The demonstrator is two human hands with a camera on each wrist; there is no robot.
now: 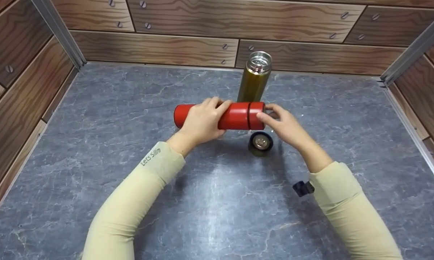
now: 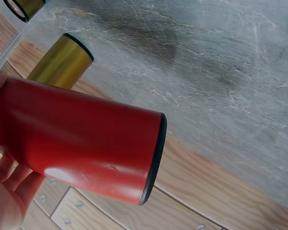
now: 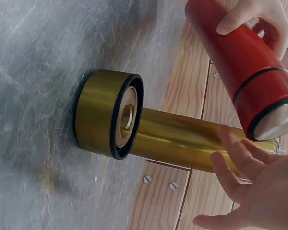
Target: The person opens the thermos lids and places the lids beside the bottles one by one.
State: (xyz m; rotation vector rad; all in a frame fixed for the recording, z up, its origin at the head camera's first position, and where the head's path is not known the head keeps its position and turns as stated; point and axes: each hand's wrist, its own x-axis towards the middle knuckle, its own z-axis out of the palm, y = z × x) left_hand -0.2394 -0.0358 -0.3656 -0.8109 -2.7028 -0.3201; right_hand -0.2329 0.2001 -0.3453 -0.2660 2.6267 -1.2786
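Note:
My left hand (image 1: 202, 121) grips a red thermos flask (image 1: 237, 116) round its body and holds it sideways above the table. The flask's red lid (image 1: 256, 115) is on and faces right; its silver top (image 3: 281, 122) shows in the right wrist view. My right hand (image 1: 289, 126) is beside the lid end, and the right wrist view shows its fingers (image 3: 225, 175) spread and apart from the flask. Behind stands a gold thermos flask (image 1: 254, 85) with an uncovered steel mouth. Its gold lid (image 3: 98, 115) sits upside down on the table, just below the red lid in the head view.
The marbled grey table (image 1: 94, 162) is bounded by wood-patterned walls (image 1: 188, 21) at the back and sides. Metal posts (image 1: 60, 32) stand at the back corners. A small black device (image 1: 303, 188) sits at my right sleeve.

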